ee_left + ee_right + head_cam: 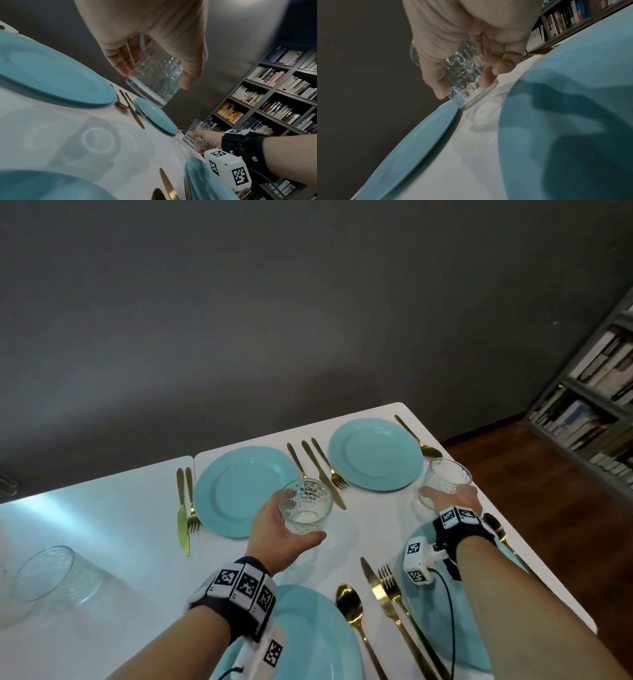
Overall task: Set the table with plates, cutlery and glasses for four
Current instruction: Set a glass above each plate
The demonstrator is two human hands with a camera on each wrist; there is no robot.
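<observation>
Above table centre, left hand [281, 537] wraps faceted glass [306, 506], airborne, bound for far setting; right hand [452, 501] clasps second glass [445, 481], seating base beside far-right plate [375, 458].

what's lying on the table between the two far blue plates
Gold cutlery: a knife and a fork plus one more piece, between the left far plate and right far plate, clearest in the head view.

White table [102, 518]; four turquoise plates, e.g. far-right plate [375, 454]. Gold cutlery: knife [182, 513], spoon [349, 606]. Clear glasses, diamond-cut pattern [306, 505]. Black-and-white checker-coded wristbands [239, 585]. Grey wall, brown floor [534, 474].
</observation>
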